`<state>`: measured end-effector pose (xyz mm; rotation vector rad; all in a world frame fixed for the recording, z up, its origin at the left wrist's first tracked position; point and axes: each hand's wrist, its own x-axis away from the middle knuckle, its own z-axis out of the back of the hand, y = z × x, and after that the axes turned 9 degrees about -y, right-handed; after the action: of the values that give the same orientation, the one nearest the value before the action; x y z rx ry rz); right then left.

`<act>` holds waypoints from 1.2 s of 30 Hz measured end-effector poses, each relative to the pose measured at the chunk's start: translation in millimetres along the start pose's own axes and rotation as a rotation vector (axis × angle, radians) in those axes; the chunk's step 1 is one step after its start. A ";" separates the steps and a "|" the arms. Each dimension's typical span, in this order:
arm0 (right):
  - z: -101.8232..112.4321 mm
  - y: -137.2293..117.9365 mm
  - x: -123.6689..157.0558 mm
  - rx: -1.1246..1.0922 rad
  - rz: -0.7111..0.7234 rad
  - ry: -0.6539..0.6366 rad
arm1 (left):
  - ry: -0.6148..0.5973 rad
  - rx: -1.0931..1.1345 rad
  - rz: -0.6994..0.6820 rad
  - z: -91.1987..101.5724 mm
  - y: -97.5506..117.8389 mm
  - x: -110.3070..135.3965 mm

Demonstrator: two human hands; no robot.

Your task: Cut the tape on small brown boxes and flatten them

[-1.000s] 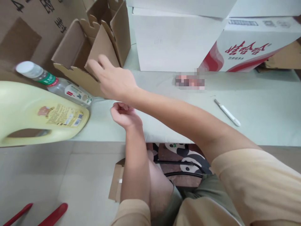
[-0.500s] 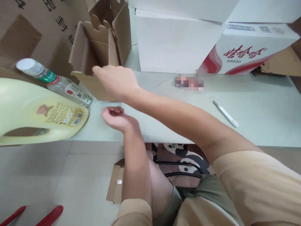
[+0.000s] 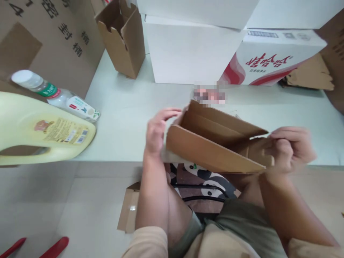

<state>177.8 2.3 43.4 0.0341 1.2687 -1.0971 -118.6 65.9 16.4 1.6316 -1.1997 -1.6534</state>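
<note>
A brown cardboard box [image 3: 212, 148] with an open end is tilted above the table's front edge, before my body. My right hand [image 3: 294, 147] has its fingers closed on the notched flap at the box's right end. At the opposite end, my left hand [image 3: 156, 132] curls around the edge, thumb and fingers against the cardboard; part of its grip is hidden. The inside of the box shows bare brown walls. Another open brown box [image 3: 123, 46] stands upright at the back of the table.
A yellow jug [image 3: 61, 125] and a clear bottle [image 3: 77, 105] lie to the left by a large carton [image 3: 53, 46]. White boxes [image 3: 185, 50] line the back, with flattened cardboard [image 3: 309, 75] at right. A pixelated item [image 3: 211, 95] lies on the table [image 3: 120, 125].
The cardboard box has come from the table's left side to in front of me, with my right hand carrying it rightward. My left hand has risen onto its left end. The knife is now hidden.
</note>
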 end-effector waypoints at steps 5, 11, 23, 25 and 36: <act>24.7 38.9 -0.3 -0.150 -0.258 -0.014 | -0.413 -0.080 0.032 -57.1 -16.9 -8.5; 16.7 58.7 -18.6 -0.231 -0.607 -0.202 | -0.345 -0.138 0.077 -71.4 -24.6 -12.0; 31.2 64.5 38.8 -0.508 0.001 -0.345 | -0.085 -0.190 0.106 -68.0 -21.6 12.2; 31.7 62.7 42.8 -0.439 -0.020 -0.355 | -0.152 -0.249 0.179 -65.4 -18.7 12.2; 15.2 79.5 81.7 -0.354 -0.417 -0.502 | 0.246 -0.285 0.252 -36.8 -29.9 5.3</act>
<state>233.4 -16.2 -55.6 -0.7575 1.0108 -1.1207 -77.2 67.1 -7.4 1.3953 -0.9531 -1.3525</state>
